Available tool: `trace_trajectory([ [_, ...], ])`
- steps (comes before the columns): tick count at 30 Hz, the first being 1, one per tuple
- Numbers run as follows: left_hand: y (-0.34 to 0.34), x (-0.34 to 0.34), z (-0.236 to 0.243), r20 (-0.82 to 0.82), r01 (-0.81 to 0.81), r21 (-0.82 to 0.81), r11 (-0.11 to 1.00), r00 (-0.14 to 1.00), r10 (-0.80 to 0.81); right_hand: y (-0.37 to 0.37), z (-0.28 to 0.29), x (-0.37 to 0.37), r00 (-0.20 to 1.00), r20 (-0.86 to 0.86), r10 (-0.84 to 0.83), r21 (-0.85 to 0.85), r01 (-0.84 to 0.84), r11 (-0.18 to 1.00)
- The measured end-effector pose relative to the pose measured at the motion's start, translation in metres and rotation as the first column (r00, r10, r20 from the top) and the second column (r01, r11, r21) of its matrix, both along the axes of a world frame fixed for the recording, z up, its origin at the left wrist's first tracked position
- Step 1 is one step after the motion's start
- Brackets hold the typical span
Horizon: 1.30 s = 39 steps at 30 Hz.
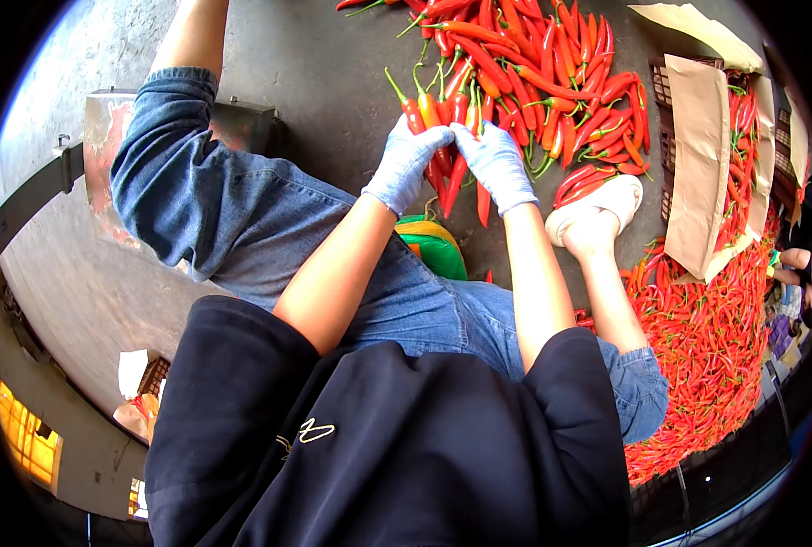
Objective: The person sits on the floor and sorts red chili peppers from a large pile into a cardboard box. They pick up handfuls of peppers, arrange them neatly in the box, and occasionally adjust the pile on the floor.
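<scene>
Both my hands wear thin, pale blue-white gloves and meet above the floor, thumbs almost touching. My left hand is closed round several red chili peppers, their green stems pointing up and away from me. Beside it, my right hand is closed on more red chili peppers, whose tips hang below the fingers. One pepper in the bunch is more orange. Just beyond my hands lies a loose heap of red chili peppers on the grey floor. My fingers partly hide the held peppers.
To the right stands a dark crate of chili peppers lined with brown paper. A much larger chili pile spreads behind it. My sandalled right foot is beside the heap. A green-yellow object lies between my legs; a worn metal box stands left.
</scene>
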<state>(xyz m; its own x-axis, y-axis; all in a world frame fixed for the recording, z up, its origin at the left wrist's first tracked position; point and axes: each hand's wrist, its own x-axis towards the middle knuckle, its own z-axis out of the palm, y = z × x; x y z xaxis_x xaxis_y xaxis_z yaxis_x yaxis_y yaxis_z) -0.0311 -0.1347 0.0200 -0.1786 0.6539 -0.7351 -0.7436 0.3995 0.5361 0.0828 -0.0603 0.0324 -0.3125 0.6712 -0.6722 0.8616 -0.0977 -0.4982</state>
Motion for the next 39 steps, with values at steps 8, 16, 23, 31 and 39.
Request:
trace_trajectory([
  [8, -0.001, 0.008, 0.004, 0.058, 0.107, 0.128, 0.986, 0.992, -0.115, -0.008, 0.024, -0.001, 0.999, -0.007, 0.034, -0.045, -0.034, 0.998],
  [16, 0.002, -0.002, 0.036, 0.101, 0.064, 0.191, 0.979, 0.991, -0.084, -0.012, 0.02, -0.007, 0.486, -0.346, -0.803, -0.447, 0.667, 0.596],
  [23, 0.002, -0.004, 0.045, 0.112, 0.187, 0.3, 0.936, 0.967, -0.229, -0.01, -0.035, -0.018, 0.562, -0.528, -0.637, 0.026, 0.76, 0.65],
  [31, 0.011, -0.039, 0.09, 0.011, -0.04, 0.116, 0.992, 0.999, 0.039, 0.021, -0.058, -0.022, 0.921, 0.27, 0.28, 0.724, -0.386, 0.572],
  [39, -0.002, -0.116, 0.128, -0.19, -0.14, 0.303, 0.943, 0.96, 0.204, 0.056, -0.016, -0.02, 0.981, -0.034, 0.189, 0.786, -0.09, 0.612],
])
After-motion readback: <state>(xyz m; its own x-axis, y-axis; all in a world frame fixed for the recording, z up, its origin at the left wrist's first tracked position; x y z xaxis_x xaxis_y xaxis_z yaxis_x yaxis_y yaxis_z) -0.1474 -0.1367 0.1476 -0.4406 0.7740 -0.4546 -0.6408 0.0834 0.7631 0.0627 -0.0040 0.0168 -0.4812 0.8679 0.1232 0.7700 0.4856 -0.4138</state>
